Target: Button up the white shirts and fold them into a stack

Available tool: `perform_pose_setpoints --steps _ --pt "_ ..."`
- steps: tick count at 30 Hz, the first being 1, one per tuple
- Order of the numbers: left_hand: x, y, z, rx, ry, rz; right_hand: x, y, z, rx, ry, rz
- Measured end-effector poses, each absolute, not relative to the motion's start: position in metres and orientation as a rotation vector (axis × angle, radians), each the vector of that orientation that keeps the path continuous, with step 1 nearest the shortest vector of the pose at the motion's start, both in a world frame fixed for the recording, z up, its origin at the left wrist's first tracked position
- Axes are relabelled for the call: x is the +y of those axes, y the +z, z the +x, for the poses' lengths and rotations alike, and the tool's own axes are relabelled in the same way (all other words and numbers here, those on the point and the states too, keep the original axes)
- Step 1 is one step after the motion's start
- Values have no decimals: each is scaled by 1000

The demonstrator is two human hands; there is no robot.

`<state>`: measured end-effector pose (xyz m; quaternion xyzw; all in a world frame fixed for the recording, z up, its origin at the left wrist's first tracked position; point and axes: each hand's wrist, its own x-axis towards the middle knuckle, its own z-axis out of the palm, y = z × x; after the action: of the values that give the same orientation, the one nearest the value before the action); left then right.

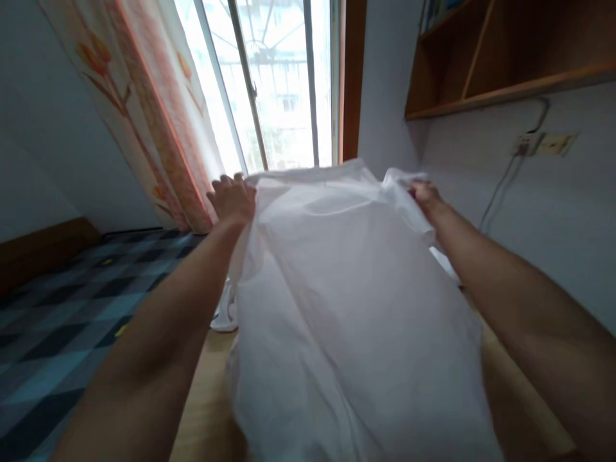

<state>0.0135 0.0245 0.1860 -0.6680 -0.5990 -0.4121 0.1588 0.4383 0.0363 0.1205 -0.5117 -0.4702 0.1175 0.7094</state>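
Note:
A white shirt (356,308) hangs stretched out in front of me, its neckline at the top and its lower part reaching down past the bottom of the view. My left hand (233,197) is closed on the upper left corner, around the shoulder. At the upper right, my right hand (426,194) grips the other shoulder, where the cloth bunches and folds over. Long creases run diagonally down the front. Behind the shirt's left edge stands a white object (225,314), mostly hidden, so its kind is unclear.
Below the shirt is a light wooden tabletop (212,398). A bed with a checked cover (110,282) lies to the left. Ahead are a flowered curtain (144,128) and a window (282,83). A wooden shelf (481,90) and a socket with a plugged cable (527,144) are on the right wall.

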Motion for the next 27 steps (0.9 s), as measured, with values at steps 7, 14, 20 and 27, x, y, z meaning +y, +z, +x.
perform_pose_setpoints --steps 7,14,20,27 --pt "-24 25 12 -1783 -343 -2472 -15 -11 425 -1208 336 -1737" --pt "-155 -19 -54 -1538 -526 -2435 -131 -63 404 -1979 105 -1615" --pt "-232 -69 -95 -1052 -422 -2661 -183 -104 395 -2366 294 -1490" --pt "-236 -71 -90 -1444 -584 -2593 -164 -102 386 -2108 179 -1430"
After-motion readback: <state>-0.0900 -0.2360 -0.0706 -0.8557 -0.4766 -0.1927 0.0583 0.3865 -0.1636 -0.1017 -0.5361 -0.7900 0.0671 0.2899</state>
